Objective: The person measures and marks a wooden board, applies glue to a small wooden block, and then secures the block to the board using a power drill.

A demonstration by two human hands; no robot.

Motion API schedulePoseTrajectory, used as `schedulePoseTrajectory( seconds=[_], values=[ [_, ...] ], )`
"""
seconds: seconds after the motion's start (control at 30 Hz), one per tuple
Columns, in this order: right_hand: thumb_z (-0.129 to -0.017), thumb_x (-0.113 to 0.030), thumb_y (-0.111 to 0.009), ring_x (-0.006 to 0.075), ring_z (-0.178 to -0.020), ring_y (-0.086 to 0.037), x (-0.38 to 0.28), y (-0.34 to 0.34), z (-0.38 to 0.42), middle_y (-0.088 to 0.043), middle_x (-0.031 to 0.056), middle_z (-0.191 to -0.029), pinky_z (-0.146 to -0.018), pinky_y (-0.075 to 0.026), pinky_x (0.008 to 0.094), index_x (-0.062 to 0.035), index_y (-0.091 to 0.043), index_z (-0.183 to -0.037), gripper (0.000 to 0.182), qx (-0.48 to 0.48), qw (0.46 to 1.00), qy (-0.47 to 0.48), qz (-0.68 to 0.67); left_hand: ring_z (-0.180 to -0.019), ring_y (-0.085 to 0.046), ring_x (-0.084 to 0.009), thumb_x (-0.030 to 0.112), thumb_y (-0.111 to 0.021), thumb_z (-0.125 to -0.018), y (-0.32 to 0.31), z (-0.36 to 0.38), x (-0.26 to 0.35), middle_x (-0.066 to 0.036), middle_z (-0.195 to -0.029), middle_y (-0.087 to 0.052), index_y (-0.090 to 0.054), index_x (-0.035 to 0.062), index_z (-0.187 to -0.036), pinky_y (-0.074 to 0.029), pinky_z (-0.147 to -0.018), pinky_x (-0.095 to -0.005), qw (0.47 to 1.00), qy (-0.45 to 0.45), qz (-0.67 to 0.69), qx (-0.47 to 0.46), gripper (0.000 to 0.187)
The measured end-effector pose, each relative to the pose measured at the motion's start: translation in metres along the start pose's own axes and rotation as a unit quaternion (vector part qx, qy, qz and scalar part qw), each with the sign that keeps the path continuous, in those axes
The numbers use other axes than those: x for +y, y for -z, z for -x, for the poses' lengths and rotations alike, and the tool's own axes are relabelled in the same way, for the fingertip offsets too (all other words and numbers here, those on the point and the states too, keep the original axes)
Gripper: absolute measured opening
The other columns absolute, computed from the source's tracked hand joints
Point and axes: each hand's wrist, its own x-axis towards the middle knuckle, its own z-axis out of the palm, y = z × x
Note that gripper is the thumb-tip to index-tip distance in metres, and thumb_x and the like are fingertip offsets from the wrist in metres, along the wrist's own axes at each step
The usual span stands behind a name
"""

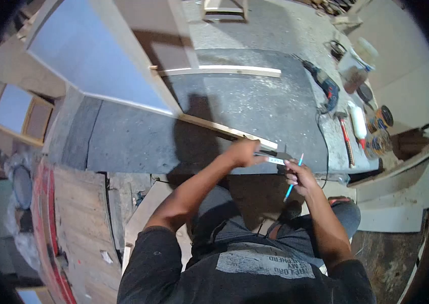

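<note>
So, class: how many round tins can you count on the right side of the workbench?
2. One tin sits near the bench's right edge beside the white bottle; the second tin lies just in front of it, nearer the person. Others may be hidden among the clutter.

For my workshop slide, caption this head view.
Left hand steadies a wooden strip on the dark worktop; right hand holds a blue pencil.

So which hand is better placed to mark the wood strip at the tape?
Right, probably. The right hand already holds the blue pencil beside the tape measure, while the left hand pins the wood strip.
</note>
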Motion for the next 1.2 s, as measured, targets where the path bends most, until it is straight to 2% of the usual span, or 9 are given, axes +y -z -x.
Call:
schedulePoseTrajectory(
  seconds=[0.07,0.1,0.17,0.2,0.4,0.67,0.8,1.13,1.2],
  values=[
    [-0.088,-0.017,-0.067,0.0032,-0.047,-0.037,0.022,-0.006,-0.007,-0.048,-0.0024,-0.072,-0.039,-0.027,0.0181,-0.0090,-0.051,-0.088,0.018,-0.002,0.999,-0.016,-0.036,-0.088,-0.064,-0.0365,0.059,-0.058,-0.082,0.007,0.020,-0.019,-0.022,-0.093,-0.066,-0.063,0.0028,-0.100,-0.049,-0.078,-0.0446,0.998,0.066,0.019,0.012,0.059],
    [-0.088,-0.017,-0.067,0.0032,-0.047,-0.037,-0.029,0.028,-0.007,-0.048,-0.0024,-0.072,-0.039,-0.027,0.0181,-0.0090,-0.051,-0.088,0.018,0.016,1.000,0.019,0.010,-0.088,-0.064,-0.0365,0.059,-0.058,-0.082,-0.003,-0.032,-0.004,-0.022,-0.093,-0.066,-0.063,0.0028,-0.100,-0.049,-0.078,-0.0446,0.997,0.028,0.039,0.054,0.059],
    [-0.087,-0.015,-0.068,0.0033,-0.047,-0.036,-0.013,0.013,-0.013,-0.047,-0.0024,-0.069,-0.039,-0.026,0.0189,-0.0082,-0.052,-0.084,0.018,0.024,0.999,0.031,-0.014,-0.087,-0.063,-0.0377,0.054,-0.059,-0.083,0.000,-0.019,-0.023,-0.021,-0.092,-0.065,-0.063,0.0028,-0.097,-0.049,-0.078,-0.0447,0.996,0.032,-0.025,0.083,0.053],
    [-0.087,-0.014,-0.068,0.0037,-0.047,-0.036,-0.003,0.009,-0.013,-0.048,-0.0020,-0.068,-0.038,-0.026,0.0194,-0.0068,-0.053,-0.085,0.016,0.024,0.999,0.035,-0.022,-0.088,-0.063,-0.0377,0.050,-0.060,-0.084,0.006,-0.008,-0.017,-0.021,-0.092,-0.065,-0.062,0.0028,-0.096,-0.049,-0.078,-0.0453,0.995,0.074,-0.051,0.040,0.048],
    [-0.085,-0.015,-0.069,0.0047,-0.047,-0.039,0.002,0.019,-0.047,-0.054,0.0005,-0.070,-0.038,-0.027,0.0195,-0.0050,-0.057,-0.087,0.016,0.078,0.991,0.090,0.064,-0.094,-0.061,-0.0364,0.043,-0.061,-0.085,-0.004,-0.010,-0.023,-0.019,-0.095,-0.063,-0.062,0.0021,-0.095,-0.048,-0.080,-0.0468,0.984,0.097,-0.087,0.120,0.042],
    [-0.084,-0.014,-0.068,0.0059,-0.045,-0.042,0.005,0.007,-0.064,-0.058,0.0017,-0.068,-0.038,-0.027,0.0213,-0.0045,-0.061,-0.086,0.012,0.097,0.981,0.120,0.116,-0.098,-0.061,-0.0364,0.033,-0.062,-0.085,0.012,-0.010,-0.029,-0.020,-0.098,-0.063,-0.063,0.0002,-0.094,-0.048,-0.085,-0.0460,0.976,0.103,-0.126,0.143,0.034],
    [-0.086,-0.018,-0.068,0.0051,-0.046,-0.039,0.008,0.004,-0.072,-0.055,-0.0006,-0.066,-0.039,-0.028,0.0215,-0.0059,-0.060,-0.084,0.014,0.090,0.979,0.118,0.143,-0.093,-0.062,-0.0379,0.036,-0.065,-0.081,0.019,-0.009,-0.031,-0.020,-0.095,-0.066,-0.064,0.0001,-0.094,-0.049,-0.083,-0.0473,0.975,0.158,-0.128,0.089,0.038],
    [-0.084,-0.013,-0.069,0.0057,-0.042,-0.039,0.010,-0.007,-0.077,-0.055,-0.0001,-0.059,-0.040,-0.027,0.0230,-0.0047,-0.063,-0.076,0.013,0.141,0.973,0.133,0.123,-0.093,-0.063,-0.0367,0.039,-0.067,-0.080,0.023,-0.016,-0.038,-0.019,-0.095,-0.065,-0.064,0.0030,-0.095,-0.049,-0.083,-0.0466,0.967,0.161,-0.151,0.128,0.040],
    [-0.084,-0.012,-0.069,0.0066,-0.042,-0.040,0.012,-0.002,-0.078,-0.056,0.0006,-0.060,-0.039,-0.027,0.0236,-0.0045,-0.063,-0.075,0.013,0.143,0.973,0.144,0.107,-0.096,-0.062,-0.0364,0.040,-0.067,-0.080,0.019,-0.018,-0.038,-0.020,-0.098,-0.063,-0.064,0.0032,-0.096,-0.049,-0.083,-0.0454,0.964,0.145,-0.143,0.169,0.041]
  ],
)
